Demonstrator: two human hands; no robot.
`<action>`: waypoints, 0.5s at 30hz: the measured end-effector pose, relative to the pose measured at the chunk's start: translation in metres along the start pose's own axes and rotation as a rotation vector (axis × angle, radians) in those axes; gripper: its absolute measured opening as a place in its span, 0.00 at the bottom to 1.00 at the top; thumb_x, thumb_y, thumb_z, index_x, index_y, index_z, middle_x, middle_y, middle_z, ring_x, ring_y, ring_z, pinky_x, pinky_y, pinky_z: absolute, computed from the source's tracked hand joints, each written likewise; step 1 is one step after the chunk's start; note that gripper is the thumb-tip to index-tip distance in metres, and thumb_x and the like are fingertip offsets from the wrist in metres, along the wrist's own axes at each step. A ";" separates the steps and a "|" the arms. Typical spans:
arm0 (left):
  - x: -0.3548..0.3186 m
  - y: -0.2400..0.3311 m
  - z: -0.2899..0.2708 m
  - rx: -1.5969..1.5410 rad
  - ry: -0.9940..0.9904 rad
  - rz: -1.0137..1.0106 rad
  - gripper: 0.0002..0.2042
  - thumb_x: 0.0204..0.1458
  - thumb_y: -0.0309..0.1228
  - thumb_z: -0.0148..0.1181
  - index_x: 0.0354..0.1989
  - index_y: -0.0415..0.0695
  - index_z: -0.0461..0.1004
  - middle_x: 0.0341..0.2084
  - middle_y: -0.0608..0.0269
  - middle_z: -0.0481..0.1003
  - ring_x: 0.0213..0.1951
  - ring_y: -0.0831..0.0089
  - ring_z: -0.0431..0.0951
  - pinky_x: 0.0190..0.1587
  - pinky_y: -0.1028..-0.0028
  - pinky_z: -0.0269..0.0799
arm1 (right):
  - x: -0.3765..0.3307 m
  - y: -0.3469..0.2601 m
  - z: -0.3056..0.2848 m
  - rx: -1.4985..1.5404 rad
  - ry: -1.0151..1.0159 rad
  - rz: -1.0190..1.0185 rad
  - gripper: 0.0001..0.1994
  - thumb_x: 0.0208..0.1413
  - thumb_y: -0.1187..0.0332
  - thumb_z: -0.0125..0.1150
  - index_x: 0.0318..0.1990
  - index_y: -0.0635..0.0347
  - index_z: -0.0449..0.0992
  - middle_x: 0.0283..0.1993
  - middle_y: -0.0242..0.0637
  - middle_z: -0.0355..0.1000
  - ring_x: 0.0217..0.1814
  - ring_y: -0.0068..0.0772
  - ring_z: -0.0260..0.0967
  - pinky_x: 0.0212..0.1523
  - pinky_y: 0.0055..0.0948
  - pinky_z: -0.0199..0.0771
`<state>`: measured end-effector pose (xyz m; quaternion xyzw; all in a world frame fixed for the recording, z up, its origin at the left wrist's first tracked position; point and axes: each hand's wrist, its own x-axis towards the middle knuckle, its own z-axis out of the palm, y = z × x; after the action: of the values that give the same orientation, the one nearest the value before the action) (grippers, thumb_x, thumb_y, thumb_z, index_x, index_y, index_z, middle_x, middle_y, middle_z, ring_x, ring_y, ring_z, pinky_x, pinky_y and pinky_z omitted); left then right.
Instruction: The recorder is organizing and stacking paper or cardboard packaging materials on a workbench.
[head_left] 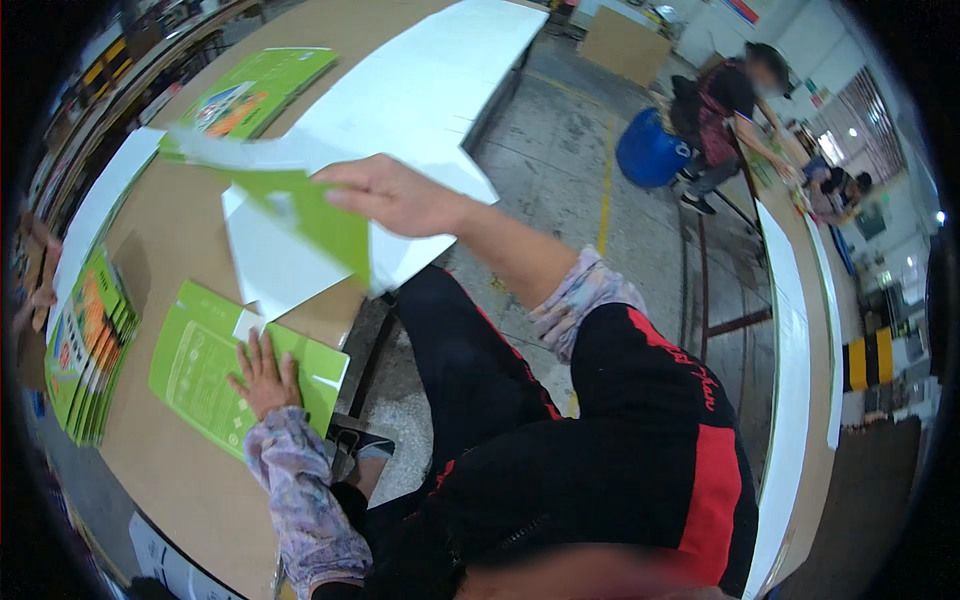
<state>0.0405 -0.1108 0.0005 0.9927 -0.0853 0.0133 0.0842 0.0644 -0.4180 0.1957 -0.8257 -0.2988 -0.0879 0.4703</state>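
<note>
The right hand (392, 193) pinches a thin, light, bendy green sheet (318, 215) at its 3 o'clock edge; the left hand (264, 374), fingers spread, presses the flat green carton (205, 362).

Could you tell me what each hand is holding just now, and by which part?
The right hand grips a green-and-white card sheet by its near edge. The left hand holds nothing, resting flat on a green sheet.
</note>
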 end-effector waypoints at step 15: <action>-0.060 -0.052 -0.082 -2.038 0.269 -0.520 0.35 0.55 0.52 0.46 0.65 0.45 0.47 0.64 0.54 0.49 0.63 0.58 0.51 0.63 0.55 0.49 | -0.067 0.002 0.188 1.584 0.074 0.569 0.13 0.58 0.74 0.48 0.49 0.69 0.68 0.43 0.40 0.72 0.42 0.28 0.73 0.41 0.29 0.76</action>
<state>-0.0109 -0.0365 0.0708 0.4313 0.1690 0.0267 0.8858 -0.0143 -0.2903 0.0636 -0.2923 -0.0371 0.2427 0.9243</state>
